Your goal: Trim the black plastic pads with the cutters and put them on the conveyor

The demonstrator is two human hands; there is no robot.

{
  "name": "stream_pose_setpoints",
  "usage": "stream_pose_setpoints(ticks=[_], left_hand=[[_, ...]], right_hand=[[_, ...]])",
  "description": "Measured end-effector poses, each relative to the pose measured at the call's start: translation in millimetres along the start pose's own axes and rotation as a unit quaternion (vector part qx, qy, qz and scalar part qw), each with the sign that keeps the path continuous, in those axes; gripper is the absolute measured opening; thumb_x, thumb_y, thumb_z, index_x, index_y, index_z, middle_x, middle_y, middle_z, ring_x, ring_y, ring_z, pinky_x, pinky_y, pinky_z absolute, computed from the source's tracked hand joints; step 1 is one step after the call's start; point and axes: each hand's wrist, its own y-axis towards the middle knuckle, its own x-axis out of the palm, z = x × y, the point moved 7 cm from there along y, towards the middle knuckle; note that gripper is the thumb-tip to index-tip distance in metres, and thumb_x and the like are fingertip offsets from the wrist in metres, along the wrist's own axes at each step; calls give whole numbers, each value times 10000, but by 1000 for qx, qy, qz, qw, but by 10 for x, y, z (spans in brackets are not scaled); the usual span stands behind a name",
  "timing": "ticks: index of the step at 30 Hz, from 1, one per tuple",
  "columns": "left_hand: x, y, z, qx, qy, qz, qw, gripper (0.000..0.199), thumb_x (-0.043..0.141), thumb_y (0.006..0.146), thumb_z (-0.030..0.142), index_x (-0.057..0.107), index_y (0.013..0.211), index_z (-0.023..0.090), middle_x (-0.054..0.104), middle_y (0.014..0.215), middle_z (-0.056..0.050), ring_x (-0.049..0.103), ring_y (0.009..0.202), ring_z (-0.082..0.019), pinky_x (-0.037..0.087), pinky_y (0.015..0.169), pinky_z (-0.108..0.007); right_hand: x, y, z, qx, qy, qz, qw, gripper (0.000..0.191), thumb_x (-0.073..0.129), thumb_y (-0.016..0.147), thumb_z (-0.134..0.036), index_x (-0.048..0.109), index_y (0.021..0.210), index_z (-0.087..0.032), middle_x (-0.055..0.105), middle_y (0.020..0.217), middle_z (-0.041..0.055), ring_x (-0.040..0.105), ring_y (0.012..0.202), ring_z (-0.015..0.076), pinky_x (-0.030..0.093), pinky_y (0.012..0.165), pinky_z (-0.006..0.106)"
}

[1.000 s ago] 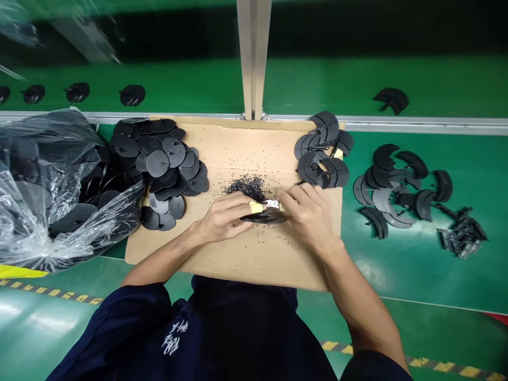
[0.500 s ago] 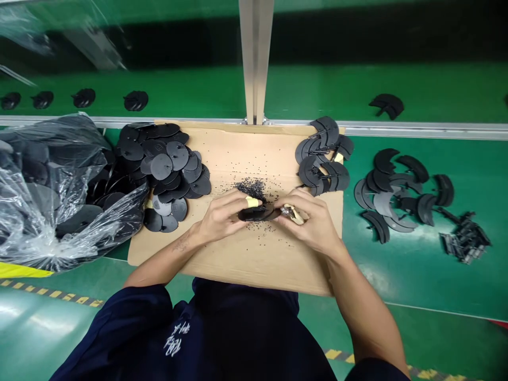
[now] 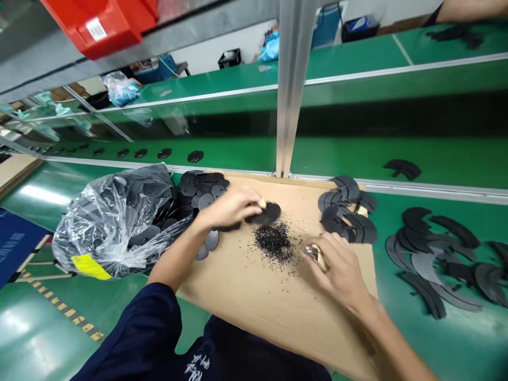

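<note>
My left hand (image 3: 232,206) grips a dark round disc (image 3: 268,213) by its left side, above the cardboard sheet (image 3: 246,296). Just below the disc lies a heap of tiny black pieces (image 3: 273,242), with loose ones scattered round it. My right hand (image 3: 337,264), to the right of the heap, is closed round a small shiny metal object with a pale part, too small to name. Black round discs (image 3: 204,190) are piled at the sheet's left edge. Black curved pieces (image 3: 345,211) lie stacked on its right edge.
A clear plastic bag of discs (image 3: 123,222) sits at the left. More curved pieces (image 3: 420,254) lie on the green table at the right. A metal post (image 3: 291,90) stands behind the sheet. A red bin (image 3: 107,26) is at the upper left. Part of a person's arm (image 3: 472,9) shows top right.
The view has tilted up and turned. My hands have moved apart; the disc is now in my left hand only, above the heap, while my right hand has drawn back to the right.
</note>
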Motion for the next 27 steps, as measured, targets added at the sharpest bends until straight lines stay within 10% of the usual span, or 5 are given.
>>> stream_pose_setpoints(ticks=[7, 13, 18, 23, 27], left_hand=[[-591, 569, -1355, -231, 178, 94, 952, 121, 628, 840, 168, 747, 858, 180, 782, 1020, -84, 680, 1006, -265, 494, 959, -355], [-644, 623, -1576, -289, 189, 118, 931, 199, 569, 806, 182, 752, 875, 145, 787, 973, -126, 704, 1004, -297, 522, 914, -356], [-552, 620, -1157, -242, 144, 59, 958, 333, 534, 882, 381, 750, 930, 133, 775, 896, -100, 709, 896, -264, 539, 819, -314], [286, 966, 36, 43, 10, -212, 976, 395, 558, 929, 546, 752, 962, 203, 753, 935, -49, 684, 836, -196, 524, 767, -265], [968, 1733, 764, 170, 82, -202, 961, 318, 505, 983, 400, 727, 914, 183, 720, 879, -65, 655, 810, -197, 502, 787, -293]], right_hand=[[203, -143, 61, 43, -51, -138, 988, 133, 532, 907, -269, 547, 1010, -185, 612, 970, 99, 522, 883, 252, 391, 782, 365], [301, -265, 84, 44, -22, -157, 986, 194, 531, 874, -186, 550, 1065, -157, 601, 1026, 116, 515, 945, 257, 409, 854, 387], [287, -295, 24, 8, -41, -173, 984, 272, 582, 888, -185, 578, 1157, -149, 606, 1070, 116, 487, 1020, 261, 415, 922, 394], [291, -327, -95, -38, -55, -188, 980, 274, 591, 929, -225, 584, 1200, -183, 616, 1186, 100, 489, 1091, 251, 359, 1070, 437], [305, -396, -138, -50, -68, -192, 978, 280, 573, 949, -236, 582, 1224, -185, 636, 1149, 88, 507, 1088, 245, 364, 1072, 424]])
